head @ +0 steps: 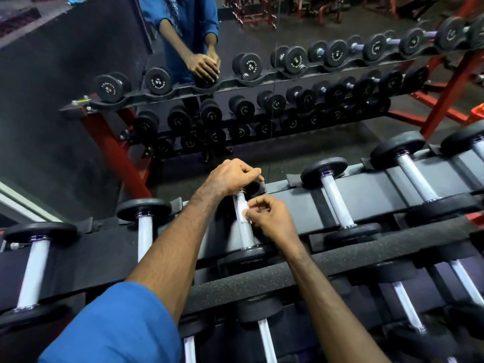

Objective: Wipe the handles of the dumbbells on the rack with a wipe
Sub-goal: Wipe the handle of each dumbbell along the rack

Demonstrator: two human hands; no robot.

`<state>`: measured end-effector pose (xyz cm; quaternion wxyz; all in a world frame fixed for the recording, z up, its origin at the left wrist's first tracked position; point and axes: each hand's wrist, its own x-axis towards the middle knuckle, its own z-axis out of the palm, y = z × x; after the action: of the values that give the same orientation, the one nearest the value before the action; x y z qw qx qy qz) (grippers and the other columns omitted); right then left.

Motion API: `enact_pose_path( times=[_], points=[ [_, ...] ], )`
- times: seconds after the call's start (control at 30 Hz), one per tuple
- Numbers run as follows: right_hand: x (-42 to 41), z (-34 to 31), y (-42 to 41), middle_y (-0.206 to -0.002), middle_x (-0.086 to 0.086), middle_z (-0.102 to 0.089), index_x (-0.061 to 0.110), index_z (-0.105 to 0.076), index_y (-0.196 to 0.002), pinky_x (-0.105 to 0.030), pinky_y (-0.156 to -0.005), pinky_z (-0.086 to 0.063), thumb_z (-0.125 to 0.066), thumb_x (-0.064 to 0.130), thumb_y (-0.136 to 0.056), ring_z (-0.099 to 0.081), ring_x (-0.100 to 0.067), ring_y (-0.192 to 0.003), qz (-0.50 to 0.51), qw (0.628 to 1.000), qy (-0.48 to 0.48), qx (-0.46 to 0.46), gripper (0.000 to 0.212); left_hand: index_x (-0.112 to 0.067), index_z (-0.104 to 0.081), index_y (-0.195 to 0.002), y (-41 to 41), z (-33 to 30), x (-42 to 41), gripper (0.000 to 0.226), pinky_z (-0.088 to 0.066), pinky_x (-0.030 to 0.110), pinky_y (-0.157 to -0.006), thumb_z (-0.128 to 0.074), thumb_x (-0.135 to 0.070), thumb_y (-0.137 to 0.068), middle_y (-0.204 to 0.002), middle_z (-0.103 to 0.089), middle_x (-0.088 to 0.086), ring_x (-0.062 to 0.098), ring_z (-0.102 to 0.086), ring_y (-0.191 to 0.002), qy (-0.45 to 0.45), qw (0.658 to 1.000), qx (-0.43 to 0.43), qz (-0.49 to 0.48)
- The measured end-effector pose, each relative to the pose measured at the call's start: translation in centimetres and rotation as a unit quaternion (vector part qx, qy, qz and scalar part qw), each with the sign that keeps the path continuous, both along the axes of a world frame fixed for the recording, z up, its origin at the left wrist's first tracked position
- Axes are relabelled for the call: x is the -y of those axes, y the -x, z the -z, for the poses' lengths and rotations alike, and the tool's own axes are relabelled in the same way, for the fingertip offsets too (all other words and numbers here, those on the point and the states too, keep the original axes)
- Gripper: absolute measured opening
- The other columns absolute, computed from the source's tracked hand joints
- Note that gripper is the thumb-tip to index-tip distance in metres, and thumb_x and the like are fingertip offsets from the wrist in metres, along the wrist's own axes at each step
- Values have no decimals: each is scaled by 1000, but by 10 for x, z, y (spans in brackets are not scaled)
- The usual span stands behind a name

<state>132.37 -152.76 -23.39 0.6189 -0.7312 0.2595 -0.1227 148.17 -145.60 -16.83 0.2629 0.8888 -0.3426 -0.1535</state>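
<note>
While gripping the far end of the dumbbell [245, 224] with left hand [230, 176], pinched a white wipe [242, 208] on its handle with right hand [269, 218]

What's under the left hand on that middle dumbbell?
The left hand grips the dumbbell's far weight head; only a dark edge shows beneath the fingers. Most of the head is covered. Just below, the right hand presses a white wipe onto the handle.
</note>
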Motion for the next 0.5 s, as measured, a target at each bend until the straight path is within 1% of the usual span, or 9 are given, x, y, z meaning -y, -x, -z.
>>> enact_pose_path(
  times=[0.03, 0.1, 0.17, 0.2, 0.27, 0.3, 0.37, 0.43, 0.5],
  points=[
    [0, -3, -8, -80, 7, -75, 24, -73, -92, -30, -69, -58, -82, 24, -81, -67, -4, -67, 9, 999, 40, 5, 15, -47, -85, -97, 0, 0, 0, 30, -42, 29, -68, -58, -56, -102, -44, -53, -13, 5, -49, -47, 3, 1000, -3, 1],
    [-2, -11, -16, -83, 10, -74, 25, -72, -92, -26, -69, -56, -78, 24, -82, -65, -2, -67, 12, 994, 106, -1, 12, -47, -85, -96, -1, 1, 0, 30, -44, 28, -68, -58, -56, -101, -47, -57, -12, 2, -50, -45, 8, 1000, -9, 1],
    [0, -12, -7, -80, 10, -73, 24, -72, -91, -23, -63, -52, -77, 21, -82, -61, 0, -63, -7, 992, 120, -24, 11, -49, -85, -95, -2, 3, -1, 29, -43, 29, -67, -57, -57, -101, -47, -56, -12, 2, -50, -45, 8, 1000, -8, -1],
    [0, -8, 2, -76, 10, -72, 22, -72, -89, -24, -60, -52, -77, 17, -81, -59, -1, -60, -23, 993, 110, -38, 11, -49, -85, -95, -2, 3, -1, 29, -42, 30, -67, -57, -57, -101, -46, -54, -11, 2, -49, -45, 10, 1000, -9, -3],
    [0, 2, 23, -70, 7, -71, 17, -72, -89, -26, -58, -50, -73, 7, -81, -60, -6, -59, -50, 997, 35, -55, 13, -47, -85, -94, -1, 3, 0, 29, -41, 30, -66, -58, -56, -101, -44, -51, -11, 3, -48, -44, 15, 1000, -12, -3],
    [0, 4, 29, -70, 3, -71, 14, -73, -91, -25, -56, -49, -68, 2, -83, -60, -9, -59, -57, 996, -20, -61, 15, -46, -86, -94, -1, 2, 0, 30, -40, 30, -66, -58, -55, -102, -42, -50, -11, 3, -47, -43, 16, 1000, -14, -4],
    [-2, -1, 24, -76, -9, -71, 9, -75, -93, -24, -55, -53, -57, -7, -87, -64, -15, -60, -69, 987, -128, -68, 24, -45, -86, -94, 1, 1, 0, 30, -40, 30, -67, -58, -55, -102, -41, -49, -13, 5, -46, -45, 11, 1000, -14, -3],
    [-3, -6, 4, -85, -20, -72, 8, -79, -90, -31, -61, -61, -51, -9, -90, -70, -26, -69, -78, 970, -224, -57, 33, -46, -86, -96, 1, 0, -1, 30, -42, 31, -69, -58, -55, -102, -41, -49, -12, 6, -45, -50, 11, 1000, -12, -3],
    [0, -10, -12, -93, -23, -71, 6, -81, -91, -40, -69, -65, -48, -5, -91, -70, -30, -75, -60, 957, -278, -52, 34, -45, -86, -97, 2, 1, -2, 31, -42, 32, -68, -57, -54, -103, -41, -47, -11, 8, -43, -50, 14, 1000, -12, -2]
  ],
)
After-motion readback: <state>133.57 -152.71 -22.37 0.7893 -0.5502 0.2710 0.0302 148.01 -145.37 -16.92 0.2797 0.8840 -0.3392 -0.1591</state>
